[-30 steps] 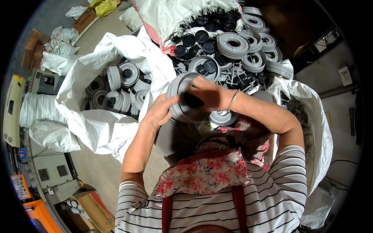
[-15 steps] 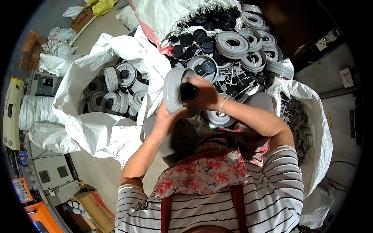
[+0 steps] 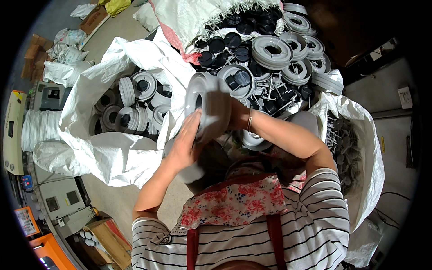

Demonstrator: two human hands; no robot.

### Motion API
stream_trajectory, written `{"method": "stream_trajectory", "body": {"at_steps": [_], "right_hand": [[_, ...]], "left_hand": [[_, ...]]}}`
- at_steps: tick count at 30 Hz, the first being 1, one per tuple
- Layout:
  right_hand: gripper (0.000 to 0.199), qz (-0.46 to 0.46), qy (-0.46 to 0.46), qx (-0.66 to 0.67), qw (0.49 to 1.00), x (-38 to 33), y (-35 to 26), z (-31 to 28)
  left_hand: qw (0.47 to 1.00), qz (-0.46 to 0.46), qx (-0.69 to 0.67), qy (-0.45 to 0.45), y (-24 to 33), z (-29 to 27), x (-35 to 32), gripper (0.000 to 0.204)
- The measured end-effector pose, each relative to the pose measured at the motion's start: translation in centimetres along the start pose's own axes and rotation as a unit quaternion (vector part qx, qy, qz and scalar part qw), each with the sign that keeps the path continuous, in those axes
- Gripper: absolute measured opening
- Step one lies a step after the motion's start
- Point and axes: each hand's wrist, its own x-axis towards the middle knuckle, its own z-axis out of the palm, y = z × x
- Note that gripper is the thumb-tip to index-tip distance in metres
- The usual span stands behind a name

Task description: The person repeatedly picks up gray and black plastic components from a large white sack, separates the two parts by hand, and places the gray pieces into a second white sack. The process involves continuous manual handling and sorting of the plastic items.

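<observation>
Between my two hands is a grey round plastic housing [image 3: 211, 105], a thick ring with a hole in its middle, tilted and blurred by motion. My left hand [image 3: 185, 143] lies against its near left face, fingers stretched up toward the hole. From the far right side my right hand [image 3: 238, 117] grips it, with most of its fingers hidden behind the ring. Just beyond it, a grey ring [image 3: 235, 93] with black round caps [image 3: 238, 79] lies on the pile. Another grey ring [image 3: 253, 139] rests below my right wrist.
At left stands a white woven sack [image 3: 85, 121] holding several grey rings [image 3: 144, 85]. Stacked grey rings [image 3: 271, 51] and black caps [image 3: 217, 44] are ahead. A second white sack [image 3: 369, 166] at right contains thin grey plastic pieces [image 3: 344, 144]. Machines [image 3: 63, 202] line the far left.
The ring has turned, so its holed face now points left instead of right. My left hand has shifted from its underside onto this face, while my right hand has gone behind it.
</observation>
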Motion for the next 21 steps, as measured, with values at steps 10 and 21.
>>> {"method": "stream_trajectory", "body": {"at_steps": [10, 21], "right_hand": [[0.043, -0.047, 0.314, -0.904, 0.286, 6.5, -8.9, -7.8], [0.029, -0.111, 0.362, -0.78, 0.498, 1.6, -12.0, -12.1]], "left_hand": [[0.941, -0.226, -0.18, 0.177, -2.6, -1.6, 8.5, 0.035], [0.818, -0.361, -0.431, -0.118, -22.7, 16.6, 13.2, 0.024]]}}
